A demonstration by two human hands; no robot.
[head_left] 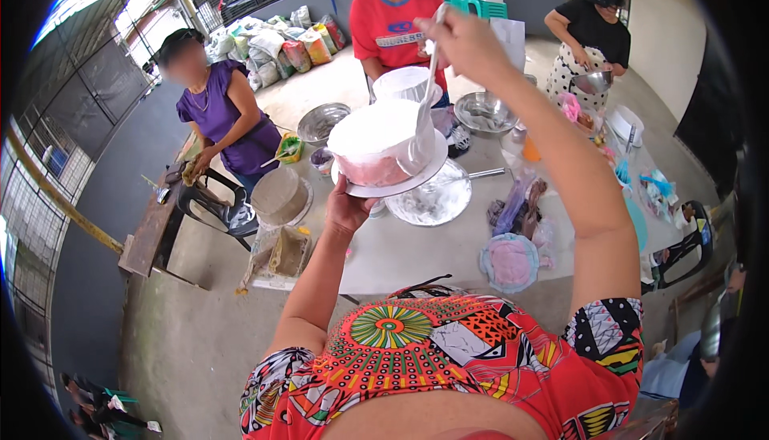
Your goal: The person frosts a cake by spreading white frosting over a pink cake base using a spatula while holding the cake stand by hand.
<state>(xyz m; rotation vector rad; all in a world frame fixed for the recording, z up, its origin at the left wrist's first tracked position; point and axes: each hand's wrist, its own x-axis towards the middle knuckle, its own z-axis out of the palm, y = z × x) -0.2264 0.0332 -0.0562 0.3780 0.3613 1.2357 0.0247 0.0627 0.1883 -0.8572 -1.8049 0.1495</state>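
My left hand (349, 206) grips the underside of a round white cake board (424, 177) and holds it up above the table. On the board sits a round cake (373, 139) with white icing on top; pinkish cake shows through low on its near side. Raised at the cake's far right, my right hand (469, 43) is closed round the upper part of a long icing spatula (433, 71). The spatula stands nearly upright, its icing-coated lower end against the cake's right side. A metal bowl (436, 209) smeared with white icing lies below the board.
The table (400, 260) carries another white cake (400, 81), metal bowls (324, 122), a grey round tub (279, 196), a pink-and-blue cloth (513, 262) and plastic bags (521, 203). Three people stand round it: purple top (228, 107), red shirt (396, 27), black shirt (597, 35).
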